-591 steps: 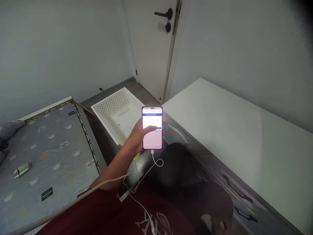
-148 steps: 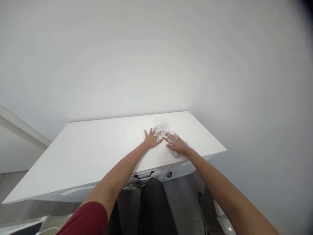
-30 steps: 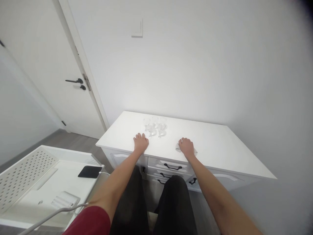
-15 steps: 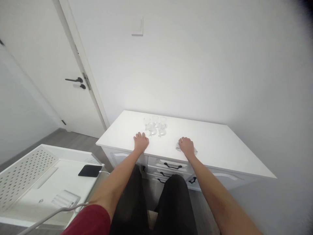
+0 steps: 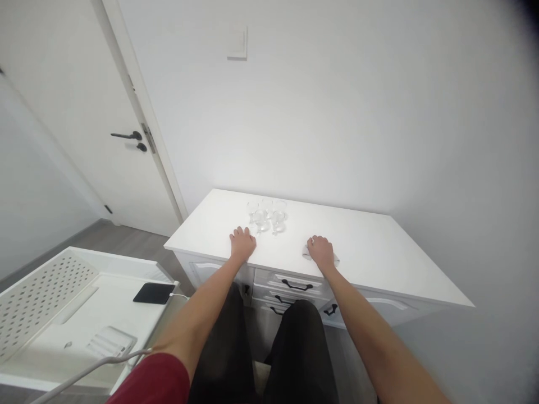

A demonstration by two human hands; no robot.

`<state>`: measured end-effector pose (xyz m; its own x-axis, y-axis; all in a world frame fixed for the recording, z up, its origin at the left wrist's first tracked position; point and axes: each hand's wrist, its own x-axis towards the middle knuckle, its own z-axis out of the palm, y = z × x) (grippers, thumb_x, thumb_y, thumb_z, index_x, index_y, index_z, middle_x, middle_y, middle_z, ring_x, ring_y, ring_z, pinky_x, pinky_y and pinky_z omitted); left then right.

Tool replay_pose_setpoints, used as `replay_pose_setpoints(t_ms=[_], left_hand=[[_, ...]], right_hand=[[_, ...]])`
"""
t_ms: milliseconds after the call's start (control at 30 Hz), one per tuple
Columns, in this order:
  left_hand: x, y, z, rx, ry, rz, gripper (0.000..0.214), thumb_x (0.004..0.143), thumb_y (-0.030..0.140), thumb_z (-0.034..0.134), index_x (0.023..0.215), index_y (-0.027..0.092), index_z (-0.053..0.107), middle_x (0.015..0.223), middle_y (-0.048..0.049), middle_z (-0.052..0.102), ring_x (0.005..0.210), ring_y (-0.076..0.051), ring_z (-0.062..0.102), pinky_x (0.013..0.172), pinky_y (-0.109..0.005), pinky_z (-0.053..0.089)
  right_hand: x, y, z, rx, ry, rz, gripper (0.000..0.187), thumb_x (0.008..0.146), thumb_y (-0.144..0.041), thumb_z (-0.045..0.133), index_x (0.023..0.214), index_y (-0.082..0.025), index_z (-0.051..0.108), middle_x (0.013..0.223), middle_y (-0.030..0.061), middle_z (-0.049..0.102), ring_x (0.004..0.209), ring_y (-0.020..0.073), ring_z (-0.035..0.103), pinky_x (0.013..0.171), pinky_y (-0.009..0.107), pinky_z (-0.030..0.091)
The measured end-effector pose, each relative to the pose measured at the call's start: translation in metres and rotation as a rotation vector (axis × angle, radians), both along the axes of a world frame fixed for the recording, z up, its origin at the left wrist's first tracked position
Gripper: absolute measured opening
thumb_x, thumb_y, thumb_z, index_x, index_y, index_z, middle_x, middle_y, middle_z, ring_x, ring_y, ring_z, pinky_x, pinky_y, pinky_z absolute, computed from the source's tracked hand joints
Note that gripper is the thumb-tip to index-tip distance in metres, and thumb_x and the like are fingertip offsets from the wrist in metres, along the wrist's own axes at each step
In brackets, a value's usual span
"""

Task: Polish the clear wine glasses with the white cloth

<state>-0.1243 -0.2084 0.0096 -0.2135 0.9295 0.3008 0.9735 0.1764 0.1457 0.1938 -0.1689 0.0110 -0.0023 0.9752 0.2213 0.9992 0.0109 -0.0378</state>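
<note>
My left hand [image 5: 243, 244] rests on the white cabinet top [image 5: 370, 247] near its front edge, fingers a little apart and nothing visible in them. Just beyond it stand several small clear stemmed glasses [image 5: 278, 216] in a close group. Farther right, my right hand [image 5: 320, 250] is closed over a pale folded cloth [image 5: 306, 254] lying on the top. Only the cloth's ends show on either side of the hand.
Below the top are drawers with black handles [image 5: 297, 285]. To my left is a white perforated-sided stand [image 5: 46, 292] holding a black phone [image 5: 154, 293] on a cable. A door [image 5: 101, 101] and a wall switch [image 5: 237, 44] are behind.
</note>
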Motion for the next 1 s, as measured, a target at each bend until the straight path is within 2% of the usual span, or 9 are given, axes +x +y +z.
replay_pose_setpoints(t_ms=[1000], left_hand=[[0.0000, -0.0007, 0.0025, -0.008, -0.027, 0.000, 0.036, 0.098, 0.029, 0.045, 0.122, 0.013, 0.066, 0.127, -0.0241, 0.065, 0.118, -0.039, 0.059, 0.098, -0.051, 0.044]], right_hand=[[0.0007, 0.0019, -0.0032, 0.012, -0.010, 0.005, 0.039, 0.111, -0.032, 0.039, 0.106, -0.014, 0.073, 0.109, 0.0164, 0.074, 0.107, 0.0294, 0.067, 0.086, 0.036, 0.043]])
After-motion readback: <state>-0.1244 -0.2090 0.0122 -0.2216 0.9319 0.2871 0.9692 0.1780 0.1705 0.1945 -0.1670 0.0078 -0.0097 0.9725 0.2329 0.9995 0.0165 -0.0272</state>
